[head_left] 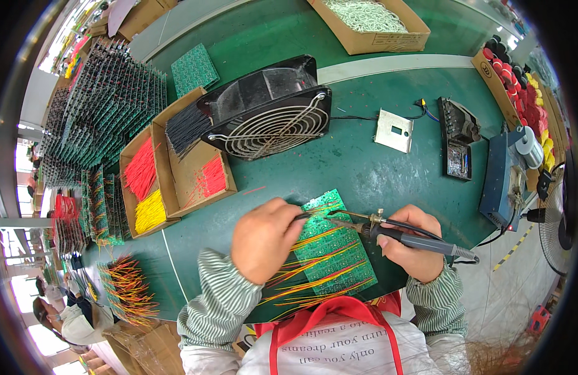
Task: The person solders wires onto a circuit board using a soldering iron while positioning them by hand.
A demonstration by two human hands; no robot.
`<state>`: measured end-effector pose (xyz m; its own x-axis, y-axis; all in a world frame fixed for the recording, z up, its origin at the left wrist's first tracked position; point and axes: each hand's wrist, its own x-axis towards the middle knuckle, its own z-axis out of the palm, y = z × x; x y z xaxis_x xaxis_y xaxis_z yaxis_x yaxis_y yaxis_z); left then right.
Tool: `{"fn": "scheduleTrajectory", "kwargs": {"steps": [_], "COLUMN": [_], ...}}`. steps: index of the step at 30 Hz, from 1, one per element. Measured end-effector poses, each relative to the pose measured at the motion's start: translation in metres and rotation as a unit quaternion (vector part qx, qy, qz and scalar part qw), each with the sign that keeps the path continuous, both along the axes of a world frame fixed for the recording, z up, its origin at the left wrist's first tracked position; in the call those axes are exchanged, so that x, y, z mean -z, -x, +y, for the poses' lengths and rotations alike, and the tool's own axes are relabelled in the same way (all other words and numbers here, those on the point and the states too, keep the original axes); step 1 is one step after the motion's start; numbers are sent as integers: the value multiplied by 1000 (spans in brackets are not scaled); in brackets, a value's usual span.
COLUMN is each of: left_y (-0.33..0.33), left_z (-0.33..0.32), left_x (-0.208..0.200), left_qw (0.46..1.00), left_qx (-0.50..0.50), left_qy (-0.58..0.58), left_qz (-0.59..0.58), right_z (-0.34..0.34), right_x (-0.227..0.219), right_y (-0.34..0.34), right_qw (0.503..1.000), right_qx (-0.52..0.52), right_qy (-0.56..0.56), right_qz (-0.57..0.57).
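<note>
Here's the green circuit board, flat on the green bench right in front of the person, its long axis running away from the body and its far end tipped a little to the left. The left hand sits at the far part of its left edge, thumb and forefinger closed in a pinch on a dark strand – likely a wire, though it's too small to be sure.

Across from it, the right hand is wrapped around the soldering iron, which lies crosswise over the board, tip pointing left. And here's the relation that counts: the pinch is at the left edge, the iron comes from the right, and the two nearly meet over the far end – strand and tip close together, contact impossible to call from here. Of the two, the left hand is nearer the board; the right stands off by the iron's reach. Nearer the body, red and yellow wires spill leftward in rows.
</note>
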<state>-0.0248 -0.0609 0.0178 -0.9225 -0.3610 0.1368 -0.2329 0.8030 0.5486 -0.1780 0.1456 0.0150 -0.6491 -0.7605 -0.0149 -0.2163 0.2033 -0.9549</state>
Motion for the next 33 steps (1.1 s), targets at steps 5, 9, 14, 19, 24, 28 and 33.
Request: {"fn": "scheduleTrajectory", "kwargs": {"steps": [5, 9, 14, 19, 24, 28, 33], "left_y": [10, 12, 14, 13, 13, 3, 4], "left_z": [2, 0, -2, -2, -2, -21, -19], "left_x": [20, 21, 21, 23, 20, 10, -18], "left_qw": [997, 995, 994, 994, 994, 999, 994], "left_qx": [10, 15, 20, 19, 21, 34, -85], "left_qy": [-60, -82, -86, -94, -92, -22, 71], "left_qz": [-50, -56, -60, -50, -60, -17, -8], "right_z": [-2, -2, -5, -4, 1, 7, 11], "right_x": [2, 5, 7, 1, -2, -3, -4], "right_y": [-1, 1, 4, 3, 5, 7, 9], "right_qw": [999, 1000, 1000, 1000, 1000, 1000, 1000], "right_qx": [20, 14, -2, 5, 10, 18, 23], "right_qy": [-4, 3, 4, 5, 2, 4, -3], "right_qz": [-47, -21, -24, -16, -17, -4, -3]}}
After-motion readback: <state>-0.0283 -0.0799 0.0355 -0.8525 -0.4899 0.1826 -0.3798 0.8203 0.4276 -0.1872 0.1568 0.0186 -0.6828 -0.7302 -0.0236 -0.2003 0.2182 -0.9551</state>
